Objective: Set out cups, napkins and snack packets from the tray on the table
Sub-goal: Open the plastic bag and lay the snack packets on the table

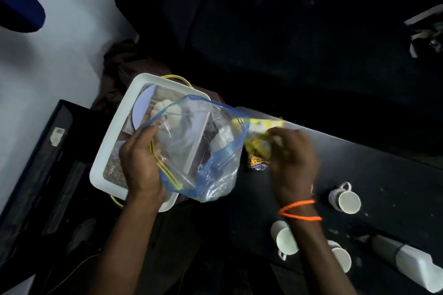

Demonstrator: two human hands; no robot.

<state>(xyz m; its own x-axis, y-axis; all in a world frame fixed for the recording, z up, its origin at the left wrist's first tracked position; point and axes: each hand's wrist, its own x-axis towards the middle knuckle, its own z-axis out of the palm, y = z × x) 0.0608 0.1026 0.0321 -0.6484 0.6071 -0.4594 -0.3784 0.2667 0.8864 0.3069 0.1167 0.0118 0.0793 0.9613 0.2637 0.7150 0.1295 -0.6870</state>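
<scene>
My left hand grips a clear zip bag with a blue rim, held open over the right side of a white tray. My right hand, with an orange band at the wrist, holds a yellow snack packet just at the bag's mouth; the packet is blurred. Another yellow packet lies on the dark table below it. Three white cups stand on the table: one at right, one near my right forearm and one partly behind it. In the tray lie a white plate and pale items.
A white-and-grey handheld object lies at the table's lower right edge. A dark seat fills the space behind the table. A black box stands at left by a white wall. Cables run along the dark floor.
</scene>
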